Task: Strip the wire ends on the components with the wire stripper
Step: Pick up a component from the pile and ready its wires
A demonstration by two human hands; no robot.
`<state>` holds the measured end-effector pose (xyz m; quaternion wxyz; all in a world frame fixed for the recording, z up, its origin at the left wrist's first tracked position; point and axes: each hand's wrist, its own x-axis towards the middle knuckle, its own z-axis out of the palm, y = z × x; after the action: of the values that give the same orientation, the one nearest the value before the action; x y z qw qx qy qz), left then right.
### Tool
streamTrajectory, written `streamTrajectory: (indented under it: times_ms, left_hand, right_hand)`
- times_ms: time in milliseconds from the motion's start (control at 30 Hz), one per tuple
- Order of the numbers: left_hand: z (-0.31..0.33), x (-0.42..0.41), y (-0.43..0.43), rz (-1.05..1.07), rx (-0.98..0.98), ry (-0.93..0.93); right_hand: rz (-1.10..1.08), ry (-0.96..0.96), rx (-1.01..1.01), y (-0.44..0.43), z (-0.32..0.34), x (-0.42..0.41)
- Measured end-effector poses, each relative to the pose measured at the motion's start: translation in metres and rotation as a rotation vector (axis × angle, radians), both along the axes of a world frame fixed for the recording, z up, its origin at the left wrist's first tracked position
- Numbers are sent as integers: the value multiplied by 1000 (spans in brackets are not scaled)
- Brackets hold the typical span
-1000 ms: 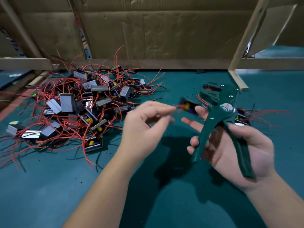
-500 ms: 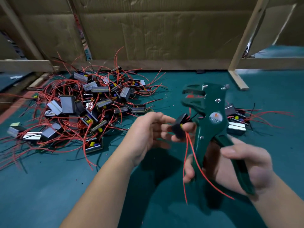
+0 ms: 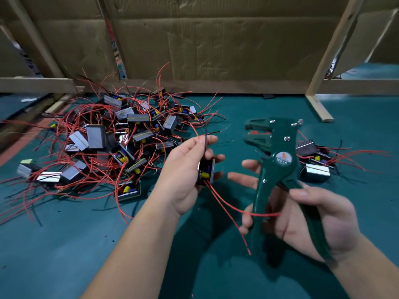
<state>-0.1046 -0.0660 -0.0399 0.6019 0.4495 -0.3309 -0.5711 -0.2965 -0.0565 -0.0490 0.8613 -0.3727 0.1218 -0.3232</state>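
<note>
My left hand [image 3: 183,171] holds a small black component [image 3: 206,172] with yellow parts, and its thumb and forefinger pinch the component's red and black wires above it. Two long red wires [image 3: 228,209] hang from the component toward the lower right, one crossing my right palm. My right hand [image 3: 311,214] grips the green wire stripper [image 3: 278,169] by its handles, jaws open and pointing up-left, a short way right of the component. Nothing sits between the jaws.
A big heap of components with tangled red wires [image 3: 112,143] covers the left of the green table [image 3: 64,255]. A smaller group of components [image 3: 313,162] lies behind the stripper on the right. Cardboard walls [image 3: 216,50] and wooden slats [image 3: 319,108] close off the back.
The left hand turned the component upright and pinched its upper wires. The stripper drew away to the right of the component and its handles spread wider.
</note>
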Motion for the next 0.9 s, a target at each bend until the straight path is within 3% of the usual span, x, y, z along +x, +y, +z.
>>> streamTrajectory:
  times_ms: [133, 233, 533, 900]
  left_hand:
    - [-1, 0, 0, 69, -66, -206]
    - [0, 1, 3, 42, -127, -361]
    - [1, 4, 7, -32, -143, -320]
    - [1, 8, 4, 93, -270, -469]
  right_hand:
    - [-153, 109, 44, -3, -1, -4]
    - [-132, 160, 98, -5, -1, -5]
    - [192, -6, 219, -4, 2, -6]
    - [152, 111, 68, 1, 0, -8]
